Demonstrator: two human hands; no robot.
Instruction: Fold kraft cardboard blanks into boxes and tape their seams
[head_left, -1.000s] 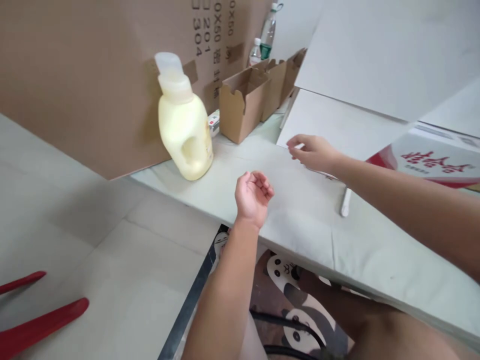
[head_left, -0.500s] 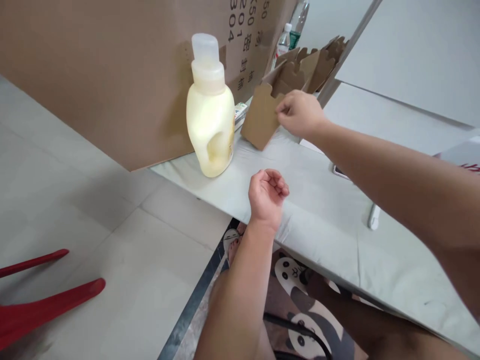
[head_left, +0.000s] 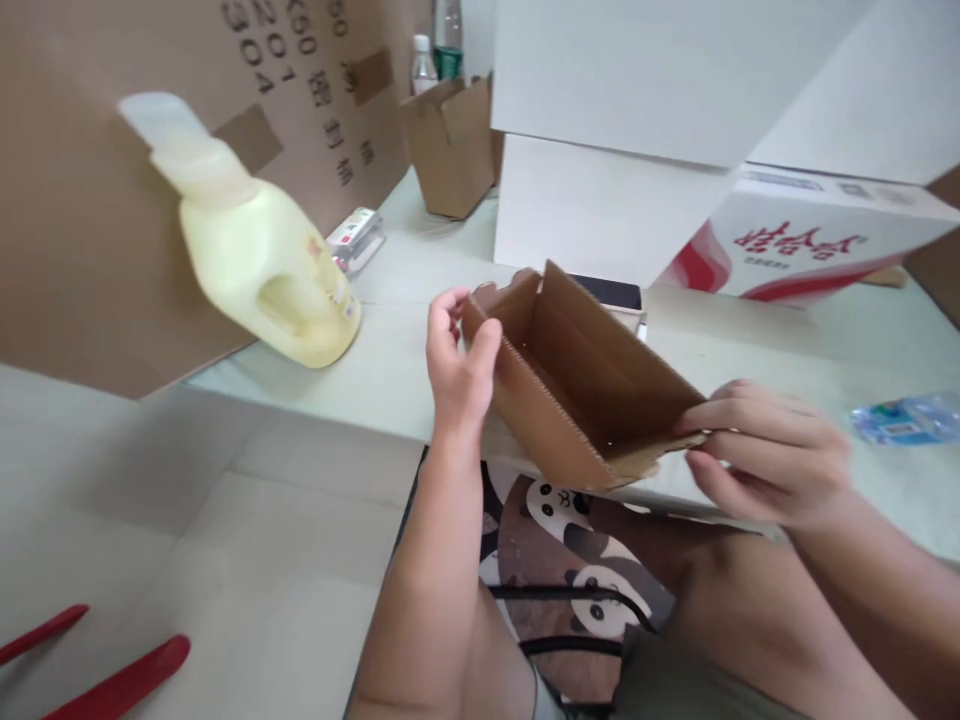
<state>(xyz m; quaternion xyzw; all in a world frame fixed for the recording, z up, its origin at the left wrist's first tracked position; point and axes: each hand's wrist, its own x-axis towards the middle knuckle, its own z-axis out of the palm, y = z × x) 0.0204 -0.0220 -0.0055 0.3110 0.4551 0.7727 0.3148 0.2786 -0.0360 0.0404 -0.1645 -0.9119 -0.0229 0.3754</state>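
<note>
An open-topped brown cardboard box [head_left: 555, 400] is held tilted over the front edge of the table, its inside showing bare cardboard. My left hand [head_left: 461, 365] grips its left end, thumb on the near wall and fingers round the outer side. At the right end, my right hand [head_left: 765, 450] pinches the box's edge between thumb and fingers. Left of the box stands a pale yellow jug [head_left: 262, 260] with a whitish cap. Behind the box, a dark phone [head_left: 607, 292] lies partly hidden on the table.
A large carton [head_left: 90, 230] stands at the left. Another small cardboard box [head_left: 454, 150] is at the back, near two bottles. White boxes [head_left: 600, 210] and a red-and-white carton [head_left: 810, 240] line the back right. A crumpled plastic bottle [head_left: 907, 420] lies at far right.
My right hand has taken a cardboard box from the back and brought it forward and right. My left hand, empty before, now holds its other end. The view has turned right.
</note>
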